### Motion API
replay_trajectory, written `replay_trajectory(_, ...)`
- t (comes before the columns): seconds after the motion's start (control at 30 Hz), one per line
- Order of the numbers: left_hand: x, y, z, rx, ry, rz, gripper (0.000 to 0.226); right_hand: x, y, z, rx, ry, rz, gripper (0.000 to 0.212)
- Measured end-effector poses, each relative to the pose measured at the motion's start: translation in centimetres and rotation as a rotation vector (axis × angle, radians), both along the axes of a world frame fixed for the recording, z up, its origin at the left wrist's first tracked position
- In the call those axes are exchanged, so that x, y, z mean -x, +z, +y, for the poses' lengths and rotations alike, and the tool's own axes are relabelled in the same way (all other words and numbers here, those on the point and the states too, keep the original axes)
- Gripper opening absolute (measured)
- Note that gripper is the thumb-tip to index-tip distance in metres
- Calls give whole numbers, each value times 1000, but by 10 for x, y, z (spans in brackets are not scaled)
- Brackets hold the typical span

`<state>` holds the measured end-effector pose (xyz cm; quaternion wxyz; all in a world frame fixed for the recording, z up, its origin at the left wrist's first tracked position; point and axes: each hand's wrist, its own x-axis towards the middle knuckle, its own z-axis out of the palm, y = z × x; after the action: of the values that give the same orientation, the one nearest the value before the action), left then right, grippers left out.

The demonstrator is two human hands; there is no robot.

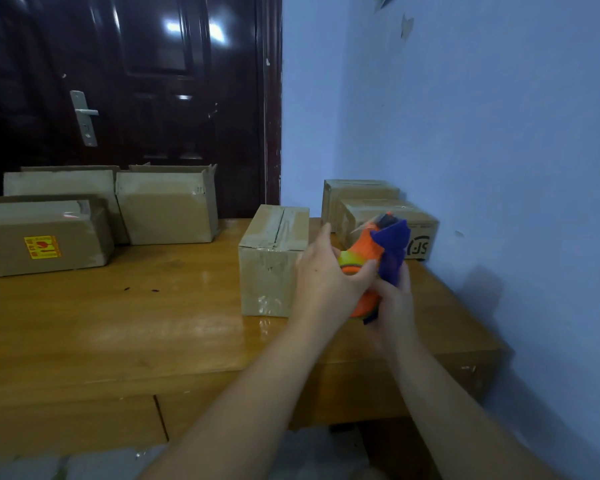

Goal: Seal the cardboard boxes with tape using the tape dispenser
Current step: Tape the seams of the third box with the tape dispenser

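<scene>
The room is dim with a cool blue cast over the wall (499,133), and white patches of glare sit high on the glossy door (187,109), with a softer sheen on the table (153,306). A dull shadow lies low on the wall at the right, and the dispenser (368,251) is smeared by motion blur. Straight lines bow toward the edges, and the bottom strip is soft and out of focus.

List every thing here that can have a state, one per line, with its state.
tape dispenser, held off the table in both hands
left hand, grips the tape dispenser
right hand, grips its lower end
middle box, flaps shut, tape along the seam
sticker box, shut
door, closed
</scene>
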<state>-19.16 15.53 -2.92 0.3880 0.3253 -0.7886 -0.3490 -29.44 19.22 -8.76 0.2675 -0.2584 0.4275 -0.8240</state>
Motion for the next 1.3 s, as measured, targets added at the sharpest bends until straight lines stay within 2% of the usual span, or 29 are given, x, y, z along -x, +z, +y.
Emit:
replay_trajectory(0.07, 6, 1, 0, -79, 45, 73, 72, 0, 3, 4, -45, -52, 84, 64)
replay_trajectory(0.17, 9, 2, -4, -219, 64, 171, 50, -2, 10, 12, -137, -116, 324, 62)
replay_trajectory(0.3, 5, -1, -6, -202, 98, 279, 13, -6, 14, 18, -183, -148, 596, 66)
replay_trajectory(0.5, -7, -4, -16, -216, 138, 444, 18, -10, 15, 16, -168, -190, 679, 65)
replay_trajectory(0.7, -22, -3, -24, -147, 224, 500, 17, -16, 23, 17, -194, -158, 766, 62)
replay_trajectory(0.83, -31, 2, -30, -165, 248, 503, 29, -15, 30, 17, -199, -144, 803, 66)
replay_trajectory(0.93, -38, 7, -34, -184, 266, 508, 22, -7, 41, 15, -217, -79, 876, 74)
replay_trajectory(1.03, -48, 13, -44, -162, 335, 426, 21, -2, 58, 17, -271, 33, 952, 80)
replay_trajectory(1.2, -61, 16, -53, -159, 354, 349, 23, -5, 85, 21, -336, -29, 1193, 81)
replay_trajectory(1.3, -66, 19, -54, -195, 352, 433, 23, -3, 85, 18, -457, -105, 1384, 84)
